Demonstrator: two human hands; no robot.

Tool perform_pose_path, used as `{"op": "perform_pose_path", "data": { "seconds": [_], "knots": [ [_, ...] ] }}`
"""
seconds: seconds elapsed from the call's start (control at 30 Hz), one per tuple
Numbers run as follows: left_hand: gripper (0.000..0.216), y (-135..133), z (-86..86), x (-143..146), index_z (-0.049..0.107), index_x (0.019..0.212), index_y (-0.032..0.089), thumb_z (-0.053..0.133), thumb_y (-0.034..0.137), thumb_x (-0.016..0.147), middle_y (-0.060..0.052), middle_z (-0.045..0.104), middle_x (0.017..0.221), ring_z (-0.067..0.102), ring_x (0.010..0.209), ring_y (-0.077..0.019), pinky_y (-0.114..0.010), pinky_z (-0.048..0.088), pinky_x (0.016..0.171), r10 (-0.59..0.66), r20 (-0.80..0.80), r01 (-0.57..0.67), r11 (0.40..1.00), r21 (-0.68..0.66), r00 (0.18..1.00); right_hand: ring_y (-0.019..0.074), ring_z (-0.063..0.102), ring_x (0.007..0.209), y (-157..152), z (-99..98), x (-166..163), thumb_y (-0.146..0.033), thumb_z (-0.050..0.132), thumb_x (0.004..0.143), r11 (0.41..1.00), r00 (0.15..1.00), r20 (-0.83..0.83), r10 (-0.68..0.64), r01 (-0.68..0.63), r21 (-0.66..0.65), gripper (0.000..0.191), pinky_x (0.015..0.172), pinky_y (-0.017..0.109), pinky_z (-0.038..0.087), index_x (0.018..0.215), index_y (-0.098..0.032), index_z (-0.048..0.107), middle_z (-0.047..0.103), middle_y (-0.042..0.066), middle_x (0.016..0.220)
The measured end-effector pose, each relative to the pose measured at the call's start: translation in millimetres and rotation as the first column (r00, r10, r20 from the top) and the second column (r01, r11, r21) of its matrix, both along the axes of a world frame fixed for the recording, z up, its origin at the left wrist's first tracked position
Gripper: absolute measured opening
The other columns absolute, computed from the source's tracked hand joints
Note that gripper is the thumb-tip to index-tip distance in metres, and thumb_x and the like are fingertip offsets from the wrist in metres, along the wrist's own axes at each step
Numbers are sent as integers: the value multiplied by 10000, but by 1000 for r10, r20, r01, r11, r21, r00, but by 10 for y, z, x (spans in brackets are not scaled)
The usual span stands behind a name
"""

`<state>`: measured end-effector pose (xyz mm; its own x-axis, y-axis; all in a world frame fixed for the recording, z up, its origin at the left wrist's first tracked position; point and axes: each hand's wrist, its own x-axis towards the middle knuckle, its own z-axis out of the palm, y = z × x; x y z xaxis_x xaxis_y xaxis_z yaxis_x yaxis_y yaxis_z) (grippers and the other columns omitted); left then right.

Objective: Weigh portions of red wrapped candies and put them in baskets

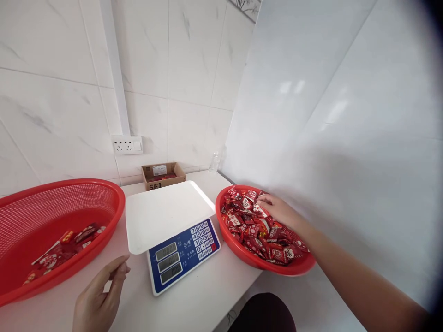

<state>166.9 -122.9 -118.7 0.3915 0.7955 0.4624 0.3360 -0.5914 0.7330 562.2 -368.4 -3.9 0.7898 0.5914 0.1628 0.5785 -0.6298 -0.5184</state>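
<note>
My right hand [275, 208] reaches into the red plastic basket [226, 240] on the right, with its fingers curled down on a small red-and-white snack packet [262, 211]. Many small red wrapped packets [254, 230] fill that basket around it. Near the table's front, my left hand [104, 293] is closed, thumb and fingertips pressed together with nothing visible between them. It is just left of a digital scale [187, 258] with a blue keypad panel. The scale's white pan [169, 214] is bare, and its displays look like zeros, though faint.
A larger red basket [114, 203] at the left holds several red packets [65, 249]. Behind the scale stand an open cardboard box [164, 177] with red packets and a clear plastic bottle [214, 161]. A wall socket [127, 145] is above the white table [194, 304]. A panel borders the right.
</note>
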Motion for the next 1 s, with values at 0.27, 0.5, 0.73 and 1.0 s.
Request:
{"op": "perform_pose_path", "data": {
  "seconds": [0.27,0.5,0.73,1.0],
  "knots": [
    [302,-57,41,48,624,916,205,499,452,796,-22,682,707,668,616,-159,-177,504,456,-69,49,68,998,10,996,203,626,857,444,50,-245,-459,434,810,988,981,-189,47,-18,155,361,731,319,464,957,-205,643,686,66,976],
    [254,-106,86,47,619,927,190,452,367,853,-32,657,720,624,612,-142,-204,503,502,-133,49,131,991,33,990,128,580,636,1668,8,-1066,-364,518,774,829,767,-333,549,-446,339,220,598,263,466,905,-197,575,638,11,793],
    [247,-84,99,42,613,914,189,422,340,872,-27,638,693,604,605,-144,-235,500,554,-126,61,124,992,35,990,110,583,696,2007,-144,-1252,-299,455,813,777,685,-369,628,-523,351,196,611,233,472,968,-212,540,612,2,831],
    [228,-105,68,35,596,945,191,410,310,888,-33,630,714,591,612,-137,-225,492,558,-167,61,165,985,44,984,193,592,965,1990,-309,-983,-269,421,828,892,880,-154,450,-433,132,281,867,348,440,1036,-188,594,625,76,1083]
  ]
}}
